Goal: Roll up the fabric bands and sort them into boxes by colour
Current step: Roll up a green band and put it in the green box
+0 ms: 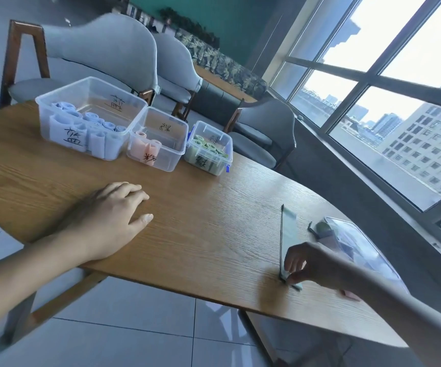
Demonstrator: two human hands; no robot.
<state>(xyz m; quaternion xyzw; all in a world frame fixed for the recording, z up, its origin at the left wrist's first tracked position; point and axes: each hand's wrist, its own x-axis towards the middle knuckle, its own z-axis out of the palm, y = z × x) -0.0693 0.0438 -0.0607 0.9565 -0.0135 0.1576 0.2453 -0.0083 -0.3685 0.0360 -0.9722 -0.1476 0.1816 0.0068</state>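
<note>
The right hand reaches forward with a nearly straight forearm, palm down, fingers curled; thumb and fingertips pinch the near end of a pale green fabric band. The band lies flat on the tabletop and extends away from that hand. Just beyond and to the right of the hand lies a clear flat lid or bag over more loose bands.

The left hand rests palm down on the tabletop, fingers relaxed and slightly spread, holding nothing, well apart from the right hand.

Beyond the left hand stand three clear boxes in a row: the blue-band box, the pink-band box and the green-band box, each holding rolled bands.
</note>
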